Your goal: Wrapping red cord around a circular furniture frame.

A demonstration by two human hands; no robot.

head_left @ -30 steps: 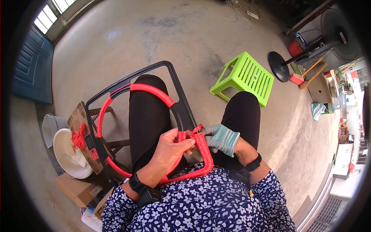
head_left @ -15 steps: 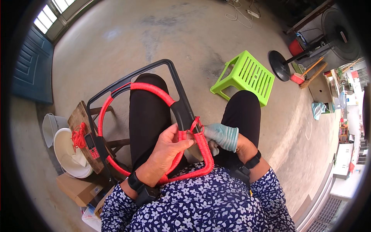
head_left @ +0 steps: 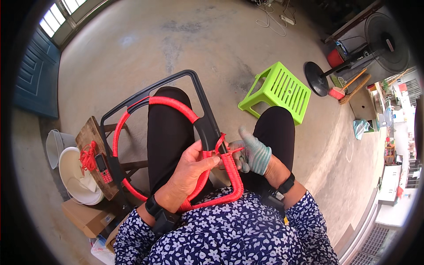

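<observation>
Two hands work a stiff, light black frame (head_left: pixel 201 106): left hand (head_left: pixel 192 170) pinches thin, pliable red cord (head_left: pixel 229 168); gloved right hand (head_left: pixel 254 154), fingers spread, steadies beside it.

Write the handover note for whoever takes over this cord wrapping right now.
Left hand: bare, pinching the red cord against the black frame.
Right hand: gloved, fingers spread, beside the wrap point.
Frame lies across the lap.
Done: red wrapping covers the ring's top arc and the near right side.
Left: the frame's black corner and outer bars are bare.
Spare red cord lies on the wooden stool to the left.
</observation>
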